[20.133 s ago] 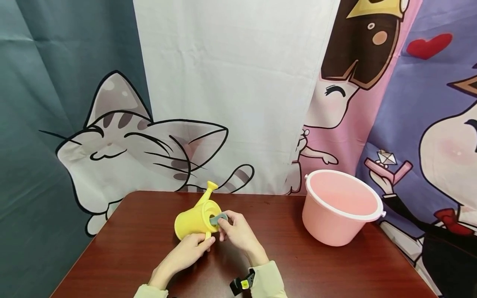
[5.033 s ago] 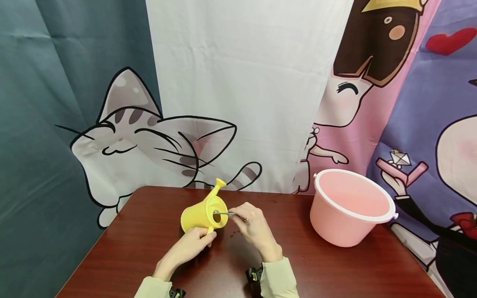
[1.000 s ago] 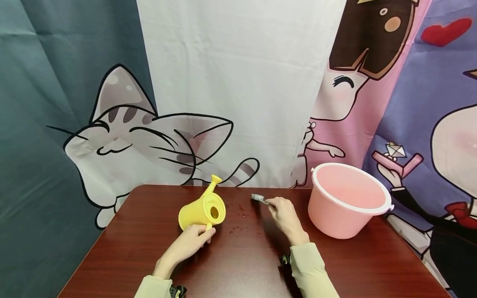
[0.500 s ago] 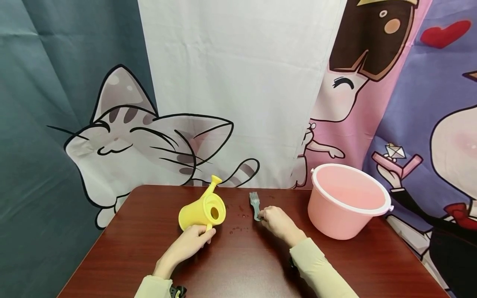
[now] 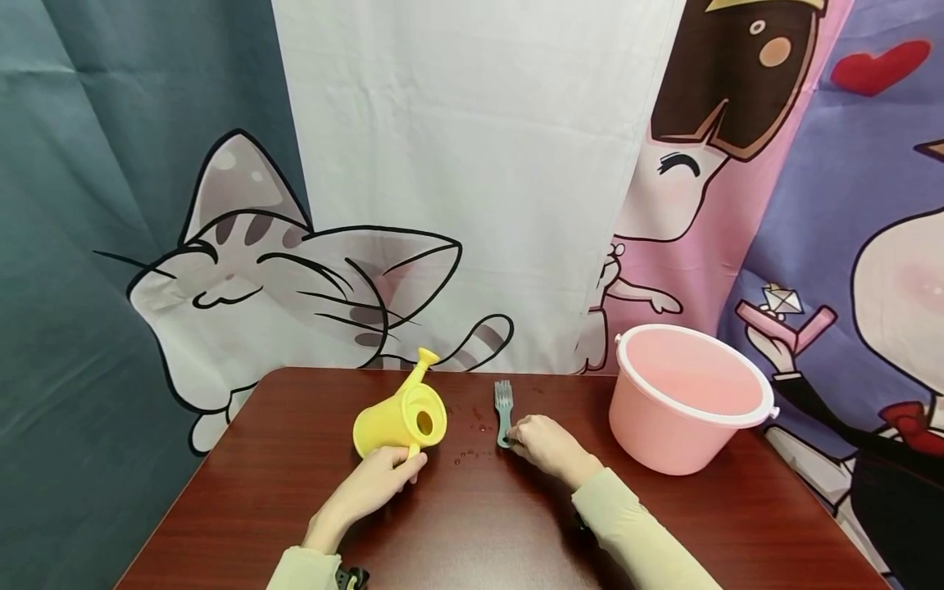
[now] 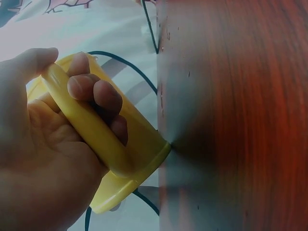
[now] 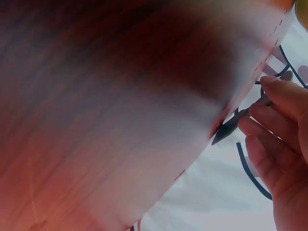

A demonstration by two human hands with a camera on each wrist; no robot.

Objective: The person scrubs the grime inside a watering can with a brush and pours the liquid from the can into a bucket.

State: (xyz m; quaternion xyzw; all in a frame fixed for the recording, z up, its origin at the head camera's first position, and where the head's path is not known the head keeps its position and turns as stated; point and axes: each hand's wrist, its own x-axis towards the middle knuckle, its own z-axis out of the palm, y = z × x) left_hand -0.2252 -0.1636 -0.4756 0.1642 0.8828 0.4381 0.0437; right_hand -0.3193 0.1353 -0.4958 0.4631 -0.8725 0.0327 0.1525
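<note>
A yellow watering can [image 5: 383,428] is tipped on its side left of the table's middle, its opening facing right and its spout pointing toward the back. My left hand [image 5: 374,485] grips its handle; the left wrist view shows the fingers curled through the watering can's handle [image 6: 86,122]. To the right, a grey-blue fork [image 5: 504,400] is at the tabletop with its tines toward the back edge. My right hand [image 5: 549,447] pinches the handle end between thumb and fingers. In the right wrist view the fork [image 7: 227,131] looks dark and is seen nearly edge-on.
A pink bucket [image 5: 656,426] with a white rim stands at the right of the brown table [image 5: 457,524]. Small water drops [image 5: 468,453] lie between the watering can and the fork. A printed curtain [image 5: 472,164] hangs behind the table's back edge.
Earlier my right hand held a utensil in the watering can's opening. Since then it has moved right; the fork has turned tines-back and been lowered to the table. The left hand keeps its grip.
</note>
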